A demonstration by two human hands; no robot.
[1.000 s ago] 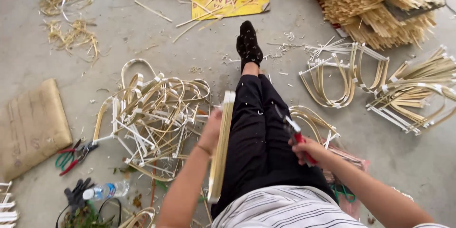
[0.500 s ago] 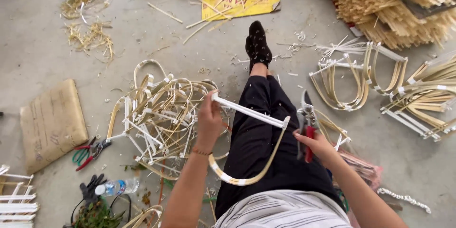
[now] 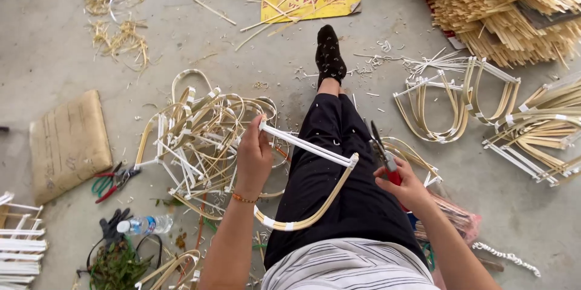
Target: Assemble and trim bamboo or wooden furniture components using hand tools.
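The left hand point(image 3: 254, 156) grips a D-shaped bamboo frame point(image 3: 308, 190) at one end of its straight white-wrapped bar, holding it up over the lap, the curved strip bowing down toward the near side. The frame looks whole: bar and bow meet at both corners, with pale bindings along the curve. The right hand point(image 3: 407, 186) is closed around red-handled cutters point(image 3: 382, 152), their blades pointing away, just beside the frame's right corner but apart from it.

Judging by the floor, a good share of the work is done. A tangled heap of finished frames point(image 3: 200, 133) lies to the left, and more frames point(image 3: 454, 102) lie in sets on the right. Plenty is left too: large bundles of raw bamboo strips point(image 3: 502, 18) sit at the far right, uncut. A second pair of pliers point(image 3: 115, 180) rests on the concrete near a flat cushion point(image 3: 68, 143).
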